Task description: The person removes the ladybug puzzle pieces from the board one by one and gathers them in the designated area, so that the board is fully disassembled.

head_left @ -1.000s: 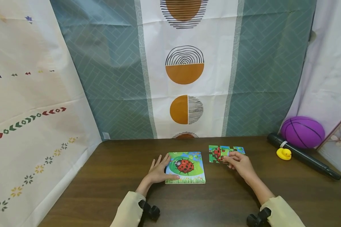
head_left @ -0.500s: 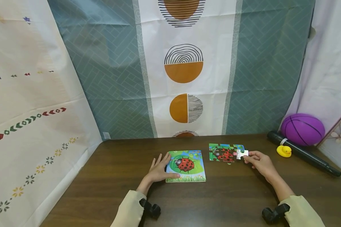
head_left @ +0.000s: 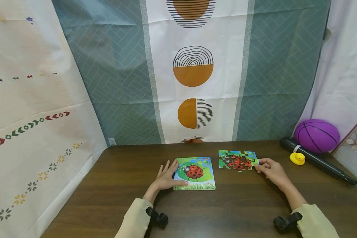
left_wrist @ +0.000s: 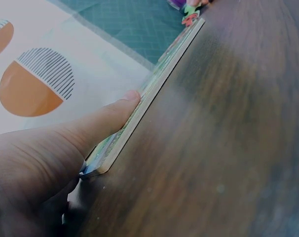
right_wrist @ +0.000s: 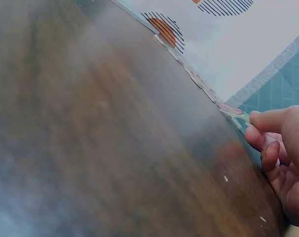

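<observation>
A square board (head_left: pixel 194 173) with a ladybug picture lies flat on the table. My left hand (head_left: pixel 165 177) rests at its left edge, fingers straight and spread, with the thumb (left_wrist: pixel 112 116) lying over the front left corner. To the right lies a partly assembled ladybug jigsaw puzzle (head_left: pixel 233 159), made of several interlocking pieces. At its right end my right hand (head_left: pixel 272 170) pinches a green puzzle piece (head_left: pixel 254 161) between thumb and forefinger. In the right wrist view this piece (right_wrist: pixel 243 116) is slightly tilted, its inner edge right at the other pieces.
A yellow rubber duck (head_left: pixel 297 158) sits on the brown wooden table (head_left: pixel 226 211) at the right. Behind it lie a long black tube (head_left: pixel 321 165) and a purple ball (head_left: pixel 317 136). A patterned cloth (head_left: pixel 125 82) hangs at the table's far edge.
My right hand has moved from the puzzle's middle to its right end. The piece showed its white face half a second ago and now shows green. My left hand has stayed put.
</observation>
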`<state>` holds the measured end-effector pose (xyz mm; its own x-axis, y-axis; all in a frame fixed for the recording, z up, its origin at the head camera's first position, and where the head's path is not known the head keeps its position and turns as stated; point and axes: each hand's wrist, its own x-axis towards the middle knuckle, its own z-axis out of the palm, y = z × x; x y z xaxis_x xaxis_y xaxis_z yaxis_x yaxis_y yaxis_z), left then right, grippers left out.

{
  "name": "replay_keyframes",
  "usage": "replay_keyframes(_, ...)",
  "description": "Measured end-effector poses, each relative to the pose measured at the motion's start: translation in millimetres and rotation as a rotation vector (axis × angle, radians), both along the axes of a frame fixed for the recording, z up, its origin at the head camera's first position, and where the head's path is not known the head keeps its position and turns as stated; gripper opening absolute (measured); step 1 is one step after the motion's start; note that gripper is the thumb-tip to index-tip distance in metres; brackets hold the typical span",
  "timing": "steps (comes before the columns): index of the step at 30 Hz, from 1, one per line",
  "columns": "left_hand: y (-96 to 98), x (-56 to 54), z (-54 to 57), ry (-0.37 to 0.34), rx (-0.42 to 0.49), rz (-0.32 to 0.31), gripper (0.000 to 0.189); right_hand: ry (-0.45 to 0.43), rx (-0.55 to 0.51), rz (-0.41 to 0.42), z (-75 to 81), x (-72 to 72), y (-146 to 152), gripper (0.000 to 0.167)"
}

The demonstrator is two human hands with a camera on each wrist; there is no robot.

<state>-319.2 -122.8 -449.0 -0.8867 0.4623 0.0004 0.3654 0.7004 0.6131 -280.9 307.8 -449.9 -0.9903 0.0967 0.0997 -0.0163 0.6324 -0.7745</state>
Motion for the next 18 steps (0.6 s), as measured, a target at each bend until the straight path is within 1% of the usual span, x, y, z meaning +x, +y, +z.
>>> replay_keyframes(6, 0.0, 0.0, 0.5, 0.001, -0.001, 0.0, 0.108, 0.027, 0.126, -0.004, 1.9, -3.1, 2.0, 0.049)
replay_keyframes(10, 0.1, 0.5, 1.2, 0.003, 0.0, 0.003, 0.107, 0.026, 0.133, -0.002, 3.8, -4.7, 3.2, 0.051)
replay_keyframes(18, 0.7, 1.7, 2.2, 0.004, 0.004, 0.002, 0.107, -0.039, 0.144, 0.017, 6.3, -7.7, 7.2, 0.058)
